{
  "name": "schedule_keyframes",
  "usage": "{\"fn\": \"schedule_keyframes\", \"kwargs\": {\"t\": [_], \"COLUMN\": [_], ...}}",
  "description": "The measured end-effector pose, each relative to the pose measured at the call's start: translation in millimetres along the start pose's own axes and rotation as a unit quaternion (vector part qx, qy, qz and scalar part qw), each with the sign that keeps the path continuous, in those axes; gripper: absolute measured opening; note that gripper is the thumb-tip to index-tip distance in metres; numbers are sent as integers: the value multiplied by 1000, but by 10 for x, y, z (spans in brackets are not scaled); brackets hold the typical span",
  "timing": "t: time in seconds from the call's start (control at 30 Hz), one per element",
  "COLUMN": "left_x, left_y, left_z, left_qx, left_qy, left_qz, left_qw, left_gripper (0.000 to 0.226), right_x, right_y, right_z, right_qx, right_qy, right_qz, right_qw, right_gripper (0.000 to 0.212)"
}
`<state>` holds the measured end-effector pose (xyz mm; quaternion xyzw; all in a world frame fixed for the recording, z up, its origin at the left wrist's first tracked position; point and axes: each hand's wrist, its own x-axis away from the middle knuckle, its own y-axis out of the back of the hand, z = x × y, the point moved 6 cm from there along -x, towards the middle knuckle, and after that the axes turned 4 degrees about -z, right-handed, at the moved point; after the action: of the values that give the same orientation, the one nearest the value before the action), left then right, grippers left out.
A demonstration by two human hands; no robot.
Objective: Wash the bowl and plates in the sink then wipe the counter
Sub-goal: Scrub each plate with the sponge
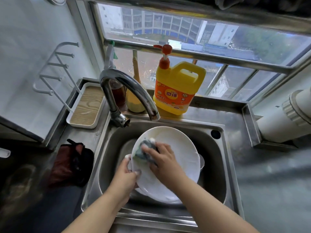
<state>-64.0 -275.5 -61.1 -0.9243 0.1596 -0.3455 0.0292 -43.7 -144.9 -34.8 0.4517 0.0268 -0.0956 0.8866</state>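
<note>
Round white ceramic plate [176, 148]: tilted over the stainless steel sink [217, 158], soapy; more white dishes lie beneath it.
Left hand [125, 175]: grips the plate's left rim, thumb on its face.
Right hand [161, 158]: fingers curled on a dark foamy scouring sponge [144, 150], pressing it against the plate.
Chrome curved faucet [127, 88]: spout above the plate.
Yellow detergent pump bottle [176, 88]: on the ledge behind the sink.
Dark red cloth [70, 163]: on the table, left of the sink.
</note>
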Motion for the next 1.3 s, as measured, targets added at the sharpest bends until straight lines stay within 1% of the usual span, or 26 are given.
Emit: {"fn": "schedule_keyframes", "kwargs": {"t": [0.07,0.13,0.2,0.27,0.33,0.4,0.47,0.53,0.57,0.6,0.67,0.73,0.8,0.87,0.9,0.93,0.97,1.0,1.03,1.07,1.1,1.17,1.2,1.23,1.27,1.3], "left_x": [-3,-10,-23,-34,-6,26,43,18,-6,-34,-84,-116,-122,-105,-84,-65,-44,-24,-5,-4,-11,-42,-58,-60,-59,-44], "left_y": [0,33,62,65,18,-43,-111,-144,-141,-131,-47,94,190,180,130,70,4,-56,-96,-108,-90,22,87,135,160,154], "left_z": [20,-21,-67,-47,27,116,124,58,14,-32,-137,-180,-171,-111,-97,-93,-96,-99,-113,-128,-145,-155,-158,-161,-150,-132], "left_qx": [-10,-15,-13,-11,-19,-33,-40,-43,-38,-26,2,7,4,-2,-4,-7,-11,-10,-8,-2,8,30,31,27,18,7], "left_qy": [4,-2,-11,-13,-1,-1,-12,-20,-24,-29,-44,-51,-43,-29,-29,-35,-42,-46,-51,-54,-54,-48,-50,-54,-55,-53], "left_qz": [-5,-12,-13,-10,-7,-5,0,-2,-5,-7,-22,-43,-47,-32,-23,-18,-11,-3,3,5,0,-23,-33,-36,-33,-25], "left_qw": [1000,1000,1000,1000,1000,999,999,999,999,999,999,998,998,999,999,999,999,999,999,999,999,998,998,998,998,998], "left_gripper": [42,39,38,38,40,39,40,44,44,44,44,46,47,49,50,49,46,43,41,40,41,44,46,48,49,49], "right_x": [-248,-398,-305,-57,158,181,49,-108,-148,-119,124,454,628,515,374,200,33,-109,-187,-188,-76,321,493,608,656,645], "right_y": [118,320,463,572,614,576,496,352,260,165,60,137,348,579,678,727,714,641,518,374,219,90,150,266,401,526], "right_z": [-102,-297,-518,-621,-600,-539,-469,-283,-166,-66,22,-121,-448,-713,-762,-744,-666,-536,-374,-207,-68,43,-26,-155,-322,-502], "right_qx": [21,86,149,178,180,162,128,77,51,30,27,60,91,123,149,151,136,106,69,39,22,38,59,72,80,86], "right_qy": [-21,-64,-125,-169,-211,-247,-251,-208,-171,-130,-55,-10,-25,-82,-115,-147,-164,-167,-153,-113,-69,4,21,29,19,-15], "right_qz": [-35,-62,-35,-43,-69,-70,-82,-84,-71,-41,32,61,46,-8,-44,-70,-84,-80,-71,-57,-23,37,50,43,27,8], "right_qw": [999,992,980,968,958,953,956,971,981,990,998,996,994,989,981,975,973,977,983,991,997,999,997,996,996,996], "right_gripper": [56,56,54,54,54,57,58,57,55,52,49,48,47,52,54,55,56,57,55,52,49,48,47,45,46,47]}}
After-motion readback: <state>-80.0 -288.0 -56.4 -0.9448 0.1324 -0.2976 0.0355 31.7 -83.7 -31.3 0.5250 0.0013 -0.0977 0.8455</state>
